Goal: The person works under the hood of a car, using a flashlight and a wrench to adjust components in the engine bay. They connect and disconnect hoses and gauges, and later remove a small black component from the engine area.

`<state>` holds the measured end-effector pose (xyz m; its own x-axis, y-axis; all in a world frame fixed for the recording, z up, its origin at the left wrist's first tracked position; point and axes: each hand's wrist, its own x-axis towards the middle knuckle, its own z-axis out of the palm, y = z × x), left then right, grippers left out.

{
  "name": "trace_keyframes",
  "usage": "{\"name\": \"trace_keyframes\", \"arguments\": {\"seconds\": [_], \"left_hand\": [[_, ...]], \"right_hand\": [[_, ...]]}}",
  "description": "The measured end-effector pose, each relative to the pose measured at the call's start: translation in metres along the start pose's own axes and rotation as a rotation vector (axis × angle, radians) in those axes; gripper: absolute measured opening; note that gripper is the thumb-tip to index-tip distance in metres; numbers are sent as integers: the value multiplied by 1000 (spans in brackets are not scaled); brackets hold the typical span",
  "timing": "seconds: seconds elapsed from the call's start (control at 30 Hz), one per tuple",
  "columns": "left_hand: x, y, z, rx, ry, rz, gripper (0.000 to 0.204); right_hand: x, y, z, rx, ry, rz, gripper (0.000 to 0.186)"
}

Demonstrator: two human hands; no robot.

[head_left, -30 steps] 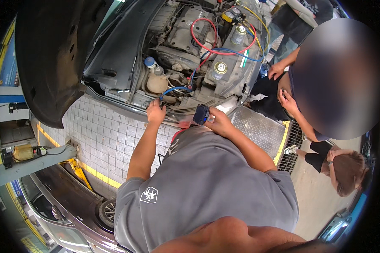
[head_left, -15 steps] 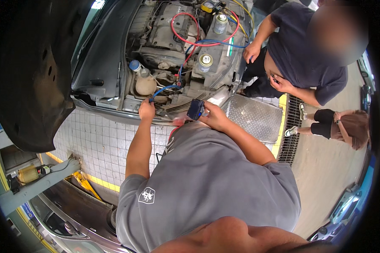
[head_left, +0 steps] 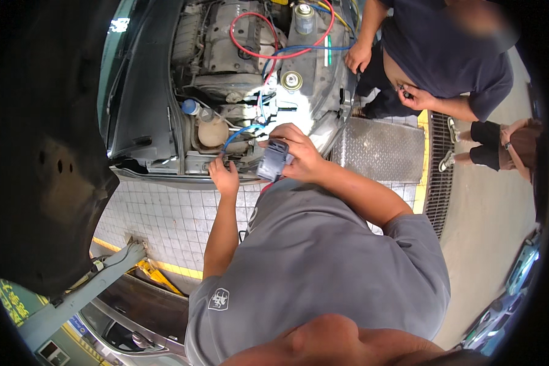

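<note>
My left hand (head_left: 224, 177) is at the car's edge, its fingers closed about the dark end of a blue hose (head_left: 239, 130); the fingers partly cover that end. In my right hand (head_left: 302, 152) is a dark grey, boxy work light (head_left: 273, 161), gripped in front of my chest. A bright patch of light falls on the engine bay beyond it. Close to my left hand sits a rounded, yellowed reservoir (head_left: 213, 132) with a blue cap (head_left: 191, 107). The blue hose runs from my left hand toward the lit part of the engine bay.
A red hose (head_left: 233, 38) loops over the engine (head_left: 229, 43). Two cans, one near (head_left: 291, 81) and one far (head_left: 304, 19), stand on the bay. A co-worker (head_left: 436, 67) stands at the right, by a metal plate (head_left: 378, 149). The raised hood (head_left: 49, 183) fills the left.
The work light has turned and its beam now brightens the engine bay. My right hand has shifted its grip around it. The view has moved; my left hand stays by the hose end.
</note>
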<state>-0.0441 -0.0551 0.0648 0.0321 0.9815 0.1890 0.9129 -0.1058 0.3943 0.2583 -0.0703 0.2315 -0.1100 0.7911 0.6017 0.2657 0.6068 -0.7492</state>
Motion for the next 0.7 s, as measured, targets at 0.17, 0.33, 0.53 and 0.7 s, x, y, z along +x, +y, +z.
{"name": "trace_keyframes", "arguments": {"seconds": [0.17, 0.33, 0.53, 0.7], "left_hand": [[4, -6, -23, -4, -10, -3, 44], [40, -18, -41, 49, 40, 33, 41], [123, -49, -45, 100, 86, 106, 42], [206, -73, -27, 339, 192, 193, 50]], "right_hand": [[8, 5, 21, 69, 122, 45, 53], [-6, 34, 32, 91, 78, 246, 63], [9, 73, 37, 153, 85, 393, 62], [18, 113, 50, 153, 40, 498, 57]]}}
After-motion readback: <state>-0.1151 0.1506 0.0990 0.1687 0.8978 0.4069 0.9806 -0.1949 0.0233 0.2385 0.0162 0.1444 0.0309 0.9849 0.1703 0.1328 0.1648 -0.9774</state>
